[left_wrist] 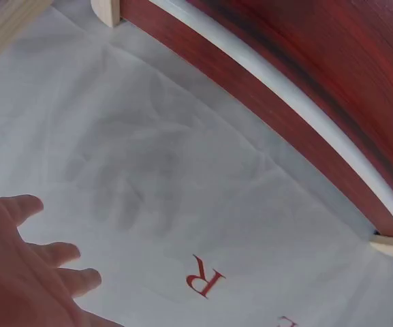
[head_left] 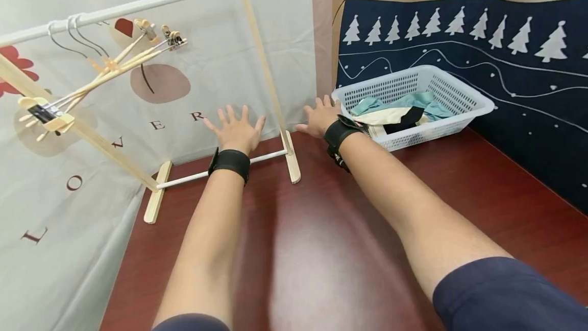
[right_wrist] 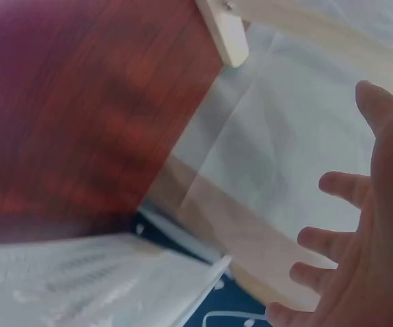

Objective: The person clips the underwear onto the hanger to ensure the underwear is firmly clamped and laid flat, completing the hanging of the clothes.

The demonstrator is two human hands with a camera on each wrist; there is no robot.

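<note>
**Inspector A:** Largest first. A dark red table (head_left: 321, 249) carries a wooden garment rack (head_left: 266, 73) with a white top rail. A pale printed cloth (head_left: 193, 80) hangs behind it; a navy cloth with white trees (head_left: 505, 65) covers the right wall.

**Inspector B:** Noted. Next?

**Inspector A:** A white plastic basket (head_left: 464, 111) stands at the table's far right, just beside the rack's right foot. Folded clothes (head_left: 395, 111) lie inside it. Wooden clip hangers (head_left: 110, 68) hang on the rail at the left end.

**Inspector B:** The hands?

**Inspector A:** The left hand (head_left: 236, 129) is raised in front of the pale cloth, above the rack's lower bar, fingers spread wide and straight. It holds nothing; contact with the cloth cannot be confirmed. The right hand (head_left: 321, 116) is likewise spread wide, empty, between the rack's right post and the basket, close to the basket's near corner. The wrist view shows its fingers (right_wrist: 339, 187) apart, clear of the cloth.
</note>
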